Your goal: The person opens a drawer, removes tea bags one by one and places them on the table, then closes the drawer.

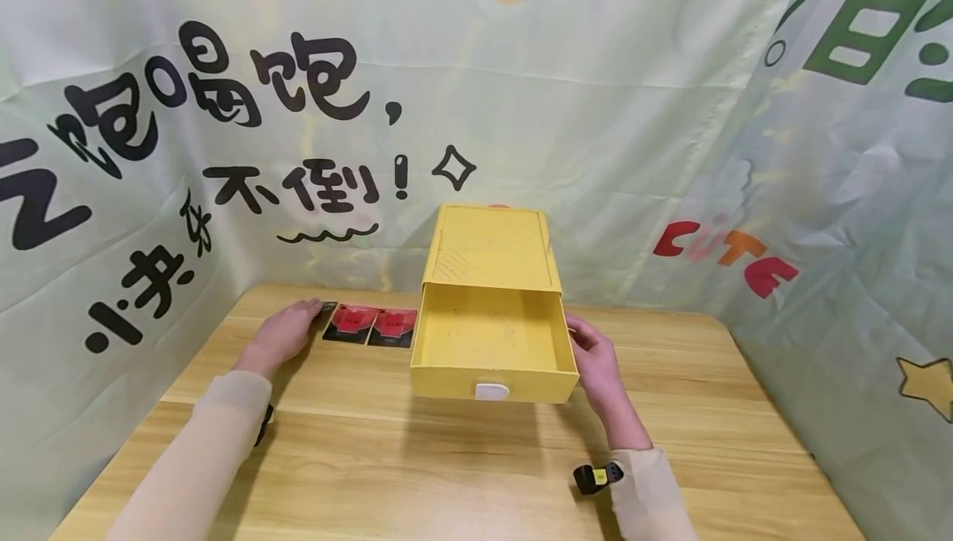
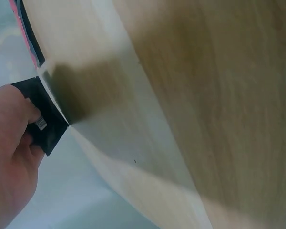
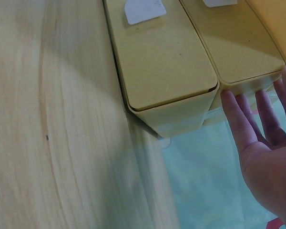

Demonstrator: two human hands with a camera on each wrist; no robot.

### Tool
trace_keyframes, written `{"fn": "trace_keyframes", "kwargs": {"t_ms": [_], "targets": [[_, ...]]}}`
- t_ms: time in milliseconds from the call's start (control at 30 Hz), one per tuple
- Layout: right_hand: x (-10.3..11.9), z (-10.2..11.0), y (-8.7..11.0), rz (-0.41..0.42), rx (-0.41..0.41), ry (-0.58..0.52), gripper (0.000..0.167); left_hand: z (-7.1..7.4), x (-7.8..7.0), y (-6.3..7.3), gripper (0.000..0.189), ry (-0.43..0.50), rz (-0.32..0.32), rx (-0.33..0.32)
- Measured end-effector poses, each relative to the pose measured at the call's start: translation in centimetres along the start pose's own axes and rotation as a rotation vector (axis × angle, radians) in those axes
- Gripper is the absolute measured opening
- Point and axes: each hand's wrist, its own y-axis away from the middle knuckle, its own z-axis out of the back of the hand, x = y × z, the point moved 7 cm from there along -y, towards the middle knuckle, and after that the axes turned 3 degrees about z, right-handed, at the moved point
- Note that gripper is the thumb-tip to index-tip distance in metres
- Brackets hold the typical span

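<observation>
In the head view my left hand (image 1: 286, 334) pinches a flat black packet (image 1: 325, 310) at the table's far left. The left wrist view shows this black packet (image 2: 46, 114) tilted up, a small barcode label on it, thumb and fingers at its edge. Beside it two red-and-black packets (image 1: 393, 324) lie in a row. A yellow drawer unit (image 1: 491, 247) stands in the middle, its top drawer (image 1: 487, 384) pulled out. My right hand (image 1: 596, 359) rests straight fingers against the unit's right side. In the right wrist view the fingertips (image 3: 227, 98) touch its side wall.
Two lower drawers (image 3: 169, 52) of the unit are closed, with white pull tabs (image 3: 144, 10). The wooden table (image 1: 476, 475) ends at a printed cloth (image 1: 610, 136) behind and at the sides. A black wrist camera (image 1: 596, 477) sits by the right sleeve.
</observation>
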Motion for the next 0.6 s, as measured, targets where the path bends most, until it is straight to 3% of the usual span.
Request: {"fn": "trace_keyframes", "kwargs": {"t_ms": [300, 600], "targets": [[-0.01, -0.13, -0.06, -0.008, 0.007, -0.018, 0.036, -0.47, -0.24, 0.42, 0.044, -0.02, -0.038, 0.08], [0.05, -0.05, -0.02, -0.013, 0.0, -0.006, 0.036, -0.99, -0.14, 0.54, 0.054, 0.039, -0.029, 0.153]]}}
